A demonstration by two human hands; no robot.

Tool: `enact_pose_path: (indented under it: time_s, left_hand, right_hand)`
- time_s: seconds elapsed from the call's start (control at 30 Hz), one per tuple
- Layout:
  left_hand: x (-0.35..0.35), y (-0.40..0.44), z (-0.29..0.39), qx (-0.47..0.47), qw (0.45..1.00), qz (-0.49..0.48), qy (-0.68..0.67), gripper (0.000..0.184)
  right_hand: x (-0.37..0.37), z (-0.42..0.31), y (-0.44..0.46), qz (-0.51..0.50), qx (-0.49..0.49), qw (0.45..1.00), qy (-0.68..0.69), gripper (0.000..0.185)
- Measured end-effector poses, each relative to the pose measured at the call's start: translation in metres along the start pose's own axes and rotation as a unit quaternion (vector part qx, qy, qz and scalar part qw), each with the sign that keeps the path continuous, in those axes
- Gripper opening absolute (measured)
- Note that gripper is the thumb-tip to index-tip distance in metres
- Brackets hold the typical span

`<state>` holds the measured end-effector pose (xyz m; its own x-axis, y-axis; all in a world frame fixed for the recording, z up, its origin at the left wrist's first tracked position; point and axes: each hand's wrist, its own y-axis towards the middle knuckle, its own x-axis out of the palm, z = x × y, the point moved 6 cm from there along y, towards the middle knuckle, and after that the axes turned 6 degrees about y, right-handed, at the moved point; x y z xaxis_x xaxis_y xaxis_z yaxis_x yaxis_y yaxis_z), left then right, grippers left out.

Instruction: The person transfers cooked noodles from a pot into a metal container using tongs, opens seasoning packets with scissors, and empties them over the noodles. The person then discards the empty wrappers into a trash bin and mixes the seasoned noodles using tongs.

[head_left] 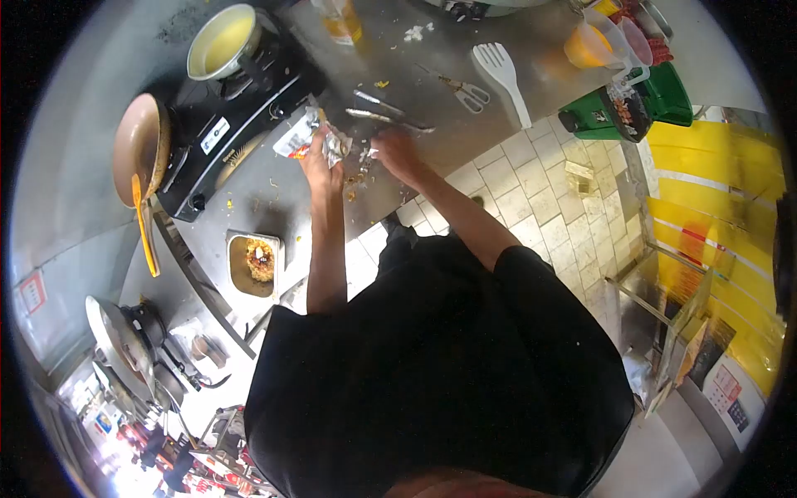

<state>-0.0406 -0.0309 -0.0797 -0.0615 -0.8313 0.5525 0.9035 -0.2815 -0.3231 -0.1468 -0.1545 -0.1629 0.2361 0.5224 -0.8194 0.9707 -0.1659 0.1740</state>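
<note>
My left hand (318, 164) is closed around a crumpled foil packet (296, 139) with white, silver and orange-red parts, held over the steel counter's front edge. Just to its right is my right hand (397, 154), blurred, with the fingers drawn together at a small whitish bit; what they hold is unclear. Beyond the right hand lie metal tongs (378, 114) on the counter. Crumbs and scraps (355, 184) are scattered between and below the hands. A steel pan (235, 270) with chopped brownish food (260, 259) sits left of my left forearm.
On the counter are scissors (465, 91), a white slotted turner (503, 73) and a jar of amber liquid (340, 23). A black stove (224, 124) carries a pot (217, 48). A frying pan (133, 137) and orange spatula (144, 224) are left; a green bin (594, 116) is right.
</note>
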Motion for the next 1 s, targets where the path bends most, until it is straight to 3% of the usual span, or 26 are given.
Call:
enact_pose_path:
  time_s: [0.07,0.13,0.2,0.23,0.27,0.33,0.4,0.43,0.47,0.53,0.57,0.6,0.67,0.73,0.77,0.8,0.87,0.93,1.0]
  left_hand:
    - [0.0,-0.012,-0.008,0.0,0.999,0.038,0.038,0.029]
    - [0.024,-0.035,-0.025,-0.06,0.994,0.072,0.048,0.031]
    - [0.08,-0.063,-0.043,-0.023,0.998,-0.021,0.051,0.03]
    - [0.107,-0.076,-0.066,-0.053,0.996,0.004,0.067,0.03]
    - [0.134,-0.089,-0.095,-0.081,0.993,0.032,0.085,0.031]
    - [0.201,-0.11,-0.178,-0.066,0.991,-0.085,0.08,0.032]
    - [0.27,-0.139,-0.29,-0.201,0.969,-0.114,0.087,0.033]
    - [0.326,-0.156,-0.346,-0.205,0.954,-0.187,0.114,0.039]
    - [0.382,-0.175,-0.401,-0.202,0.934,-0.259,0.14,0.046]
    - [0.481,-0.199,-0.519,-0.17,0.937,-0.25,0.174,0.045]
    - [0.504,-0.196,-0.592,-0.196,0.935,-0.236,0.176,0.044]
    - [0.551,-0.195,-0.652,-0.178,0.941,-0.224,0.182,0.044]
    - [0.614,-0.166,-0.769,-0.069,0.951,-0.202,0.222,0.043]
    - [0.66,-0.128,-0.881,-0.021,0.935,-0.144,0.324,0.041]
    - [0.696,-0.121,-0.919,-0.064,0.893,-0.223,0.387,0.045]
    - [0.724,-0.105,-0.962,-0.061,0.845,-0.295,0.442,0.049]
    - [0.769,-0.061,-1.057,0.029,0.704,-0.433,0.563,0.058]
    - [0.751,-0.035,-1.161,0.144,0.585,-0.438,0.667,0.075]
    - [0.754,-0.047,-1.194,0.06,0.595,-0.477,0.644,0.091]
  right_hand:
    - [0.002,0.006,-0.003,-0.077,0.024,0.995,0.053,0.012]
    - [-0.02,0.02,-0.026,0.008,-0.041,0.992,0.118,0.012]
    - [-0.096,0.045,-0.062,0.076,-0.012,0.973,0.219,0.014]
    - [-0.141,0.067,-0.086,0.097,-0.019,0.976,0.193,0.016]
    - [-0.193,0.1,-0.112,0.059,0.05,0.976,0.204,0.013]
    - [-0.254,0.215,-0.195,0.222,0.141,0.939,0.224,0.011]
    - [-0.333,0.349,-0.286,0.343,0.206,0.895,0.196,0.018]
    - [-0.358,0.424,-0.334,0.389,0.302,0.848,0.198,0.018]
    - [-0.395,0.495,-0.369,0.421,0.337,0.833,0.12,0.016]
    - [-0.445,0.619,-0.431,0.471,0.388,0.793,0.002,0.014]
    - [-0.462,0.685,-0.451,0.492,0.395,0.774,-0.043,0.014]
    - [-0.467,0.76,-0.466,0.495,0.411,0.765,-0.04,0.017]
    - [-0.458,0.884,-0.5,0.498,0.443,0.745,-0.035,0.023]
    - [-0.45,0.952,-0.51,0.421,0.513,0.746,-0.055,0.033]
    - [-0.445,0.973,-0.515,0.378,0.546,0.745,-0.066,0.038]
    - [-0.443,0.98,-0.522,0.411,0.501,0.76,-0.058,0.041]
    - [-0.445,0.968,-0.54,0.466,0.397,0.79,-0.046,0.047]
    - [-0.432,0.93,-0.571,0.392,0.425,0.811,0.087,0.046]
    - [-0.397,0.872,-0.617,0.387,0.458,0.797,0.072,0.039]
